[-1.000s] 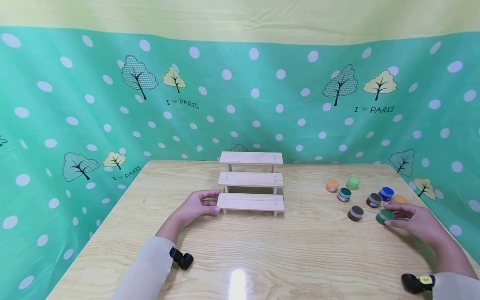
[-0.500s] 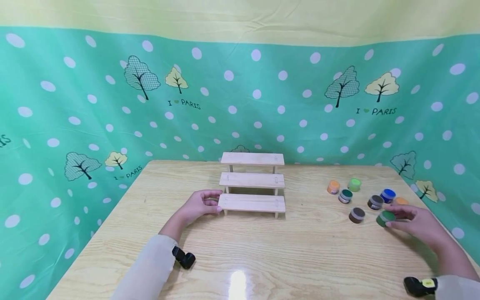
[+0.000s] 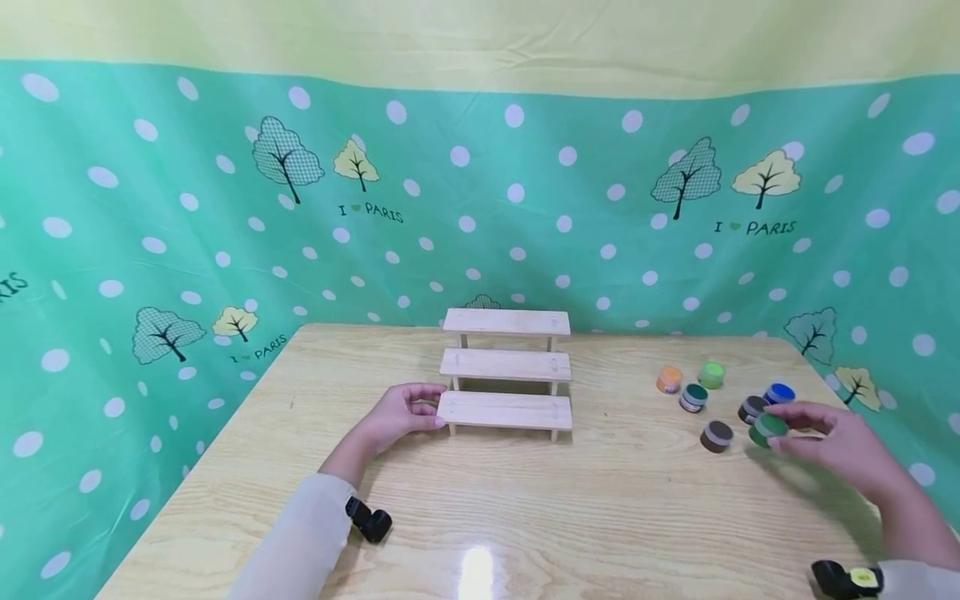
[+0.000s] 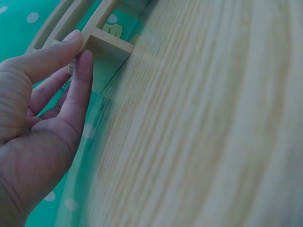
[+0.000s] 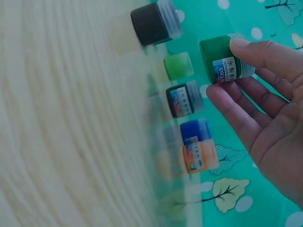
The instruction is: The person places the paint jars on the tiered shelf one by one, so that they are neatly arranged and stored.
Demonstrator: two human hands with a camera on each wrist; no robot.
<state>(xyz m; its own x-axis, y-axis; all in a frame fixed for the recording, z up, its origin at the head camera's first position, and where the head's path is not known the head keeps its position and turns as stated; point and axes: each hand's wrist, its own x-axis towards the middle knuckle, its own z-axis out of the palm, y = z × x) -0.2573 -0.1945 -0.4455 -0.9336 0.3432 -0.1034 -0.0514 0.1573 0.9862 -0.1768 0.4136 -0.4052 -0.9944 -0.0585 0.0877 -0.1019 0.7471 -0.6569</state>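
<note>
A three-step wooden display stand (image 3: 506, 364) stands near the back of the table. At the left end of its lowest step, my left hand (image 3: 396, 417) pinches the board; thumb and index finger meet at the corner of the stand (image 4: 110, 40) in the left wrist view. My right hand (image 3: 843, 446) holds a green paint jar (image 3: 768, 429) between thumb and fingers, slightly raised off the table. The right wrist view shows the label of this green paint jar (image 5: 220, 61). A dark brown paint jar (image 3: 717, 436) stands just left of it.
Around the right hand stand more paint jars: black (image 3: 752, 408), blue (image 3: 780, 393), dark green (image 3: 693, 397), light green (image 3: 712, 375) and orange (image 3: 670, 380). Another orange jar (image 5: 201, 156) shows in the right wrist view. A patterned green curtain (image 3: 480, 192) hangs behind the table (image 3: 570, 517).
My right hand has lifted the green paint jar a little off the table. The left hand stays at the stand. The head view has shifted slightly.
</note>
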